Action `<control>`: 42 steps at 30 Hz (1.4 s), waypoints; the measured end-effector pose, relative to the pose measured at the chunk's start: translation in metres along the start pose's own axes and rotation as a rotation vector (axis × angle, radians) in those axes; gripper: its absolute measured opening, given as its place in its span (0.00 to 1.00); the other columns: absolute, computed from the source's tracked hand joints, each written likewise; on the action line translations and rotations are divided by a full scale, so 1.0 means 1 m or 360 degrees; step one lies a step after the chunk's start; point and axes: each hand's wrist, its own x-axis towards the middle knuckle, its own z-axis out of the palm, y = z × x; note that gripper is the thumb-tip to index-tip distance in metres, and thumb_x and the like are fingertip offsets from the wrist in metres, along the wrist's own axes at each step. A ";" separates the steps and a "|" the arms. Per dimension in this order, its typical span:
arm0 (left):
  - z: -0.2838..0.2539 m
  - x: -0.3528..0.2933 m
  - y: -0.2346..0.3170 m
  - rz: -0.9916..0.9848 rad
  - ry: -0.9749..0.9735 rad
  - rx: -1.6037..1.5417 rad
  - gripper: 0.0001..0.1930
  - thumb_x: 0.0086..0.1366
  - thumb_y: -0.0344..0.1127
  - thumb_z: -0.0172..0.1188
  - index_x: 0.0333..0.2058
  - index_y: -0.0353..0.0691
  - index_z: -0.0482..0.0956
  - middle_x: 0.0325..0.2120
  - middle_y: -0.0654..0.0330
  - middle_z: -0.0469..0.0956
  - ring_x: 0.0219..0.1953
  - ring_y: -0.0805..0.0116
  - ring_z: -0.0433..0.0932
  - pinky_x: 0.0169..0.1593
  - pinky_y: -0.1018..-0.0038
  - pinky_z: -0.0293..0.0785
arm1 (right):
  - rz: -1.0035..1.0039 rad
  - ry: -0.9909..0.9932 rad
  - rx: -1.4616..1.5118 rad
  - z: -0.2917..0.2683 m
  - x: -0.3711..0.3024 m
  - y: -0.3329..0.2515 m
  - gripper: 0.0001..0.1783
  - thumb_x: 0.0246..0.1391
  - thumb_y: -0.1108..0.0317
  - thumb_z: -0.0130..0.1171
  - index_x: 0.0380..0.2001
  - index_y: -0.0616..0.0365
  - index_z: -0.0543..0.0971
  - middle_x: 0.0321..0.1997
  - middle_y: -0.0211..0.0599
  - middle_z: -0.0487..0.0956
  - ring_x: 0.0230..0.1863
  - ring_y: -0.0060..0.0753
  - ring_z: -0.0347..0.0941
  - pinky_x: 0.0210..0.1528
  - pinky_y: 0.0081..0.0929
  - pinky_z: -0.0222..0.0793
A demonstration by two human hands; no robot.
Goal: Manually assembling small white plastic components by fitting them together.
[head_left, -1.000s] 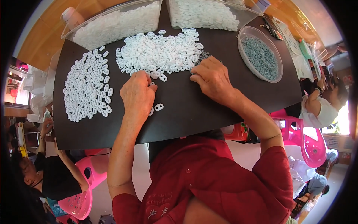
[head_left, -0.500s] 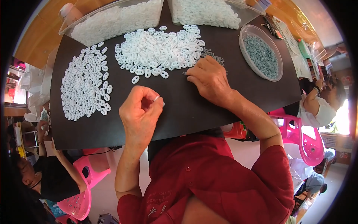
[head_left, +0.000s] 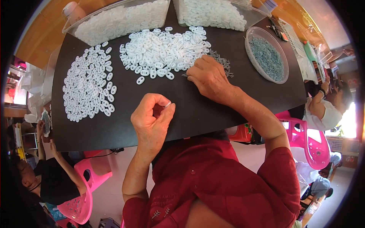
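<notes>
My left hand (head_left: 152, 117) is raised over the near part of the black table (head_left: 125, 131), thumb and fingers pinched on a small white plastic ring (head_left: 167, 104). My right hand (head_left: 208, 78) rests palm down farther back, its fingertips at a small heap of grey metal pins (head_left: 222, 62) beside the central pile of white rings (head_left: 163, 53). A flatter, spread-out patch of white rings (head_left: 89, 89) lies to the left.
Two clear bins of white rings (head_left: 121, 21) (head_left: 213, 13) stand at the table's far edge. A round clear dish of grey pins (head_left: 268, 59) sits at right. Pink plastic chairs (head_left: 311, 140) and seated people surround the table.
My left hand has drawn back from the ring pile toward me and lifted, now pinching one white ring. My right hand has stayed at the grey pins.
</notes>
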 end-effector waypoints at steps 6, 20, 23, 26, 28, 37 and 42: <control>0.007 -0.004 -0.005 0.0067 -0.0072 0.0257 0.06 0.56 0.21 0.62 0.28 0.36 0.73 0.24 0.68 0.73 0.24 0.84 0.68 0.28 0.85 0.65 | -0.0043 -0.0082 -0.0033 0.004 0.003 0.006 0.06 0.40 0.75 0.61 0.23 0.58 0.73 0.25 0.37 0.70 0.31 0.41 0.66 0.34 0.35 0.63; -0.003 0.000 -0.014 0.0391 0.0023 0.0561 0.06 0.52 0.20 0.63 0.27 0.33 0.74 0.25 0.62 0.76 0.23 0.78 0.70 0.28 0.81 0.68 | -0.0091 -0.0061 0.0329 0.020 0.006 -0.031 0.08 0.38 0.75 0.64 0.24 0.58 0.75 0.25 0.36 0.70 0.31 0.41 0.67 0.33 0.34 0.65; -0.005 0.002 -0.015 0.0261 0.0071 0.0383 0.06 0.53 0.21 0.64 0.28 0.33 0.74 0.26 0.64 0.77 0.24 0.79 0.71 0.30 0.83 0.68 | -0.0156 -0.0080 0.0280 0.020 0.005 -0.034 0.08 0.38 0.76 0.63 0.23 0.57 0.73 0.24 0.36 0.69 0.30 0.40 0.67 0.32 0.33 0.64; -0.006 0.002 -0.018 0.0091 0.0106 0.0030 0.06 0.55 0.22 0.64 0.29 0.33 0.75 0.25 0.63 0.77 0.25 0.78 0.72 0.30 0.83 0.69 | -0.0137 -0.0077 0.0268 0.018 0.003 -0.035 0.08 0.39 0.77 0.62 0.22 0.57 0.72 0.24 0.35 0.69 0.30 0.41 0.66 0.31 0.33 0.64; -0.007 0.003 -0.010 -0.0083 0.0055 -0.0222 0.06 0.55 0.23 0.64 0.30 0.32 0.75 0.26 0.61 0.77 0.25 0.77 0.73 0.29 0.82 0.70 | -0.0069 0.0069 0.0383 0.016 0.000 -0.035 0.08 0.40 0.76 0.61 0.21 0.58 0.70 0.24 0.38 0.69 0.28 0.42 0.67 0.33 0.35 0.64; 0.002 -0.003 -0.010 -0.0387 0.0116 -0.0792 0.10 0.58 0.25 0.62 0.39 0.29 0.77 0.27 0.58 0.78 0.24 0.75 0.73 0.27 0.81 0.70 | 0.0783 -0.0188 0.1155 -0.022 -0.002 -0.063 0.08 0.48 0.77 0.61 0.34 0.61 0.76 0.29 0.28 0.74 0.31 0.18 0.69 0.35 0.19 0.66; 0.004 -0.007 -0.007 -0.0371 0.0069 -0.0712 0.09 0.60 0.28 0.60 0.38 0.30 0.77 0.27 0.59 0.77 0.24 0.76 0.72 0.27 0.82 0.68 | 0.0799 -0.0195 0.1286 -0.023 -0.001 -0.069 0.09 0.48 0.78 0.61 0.34 0.61 0.76 0.30 0.29 0.75 0.32 0.18 0.69 0.36 0.19 0.66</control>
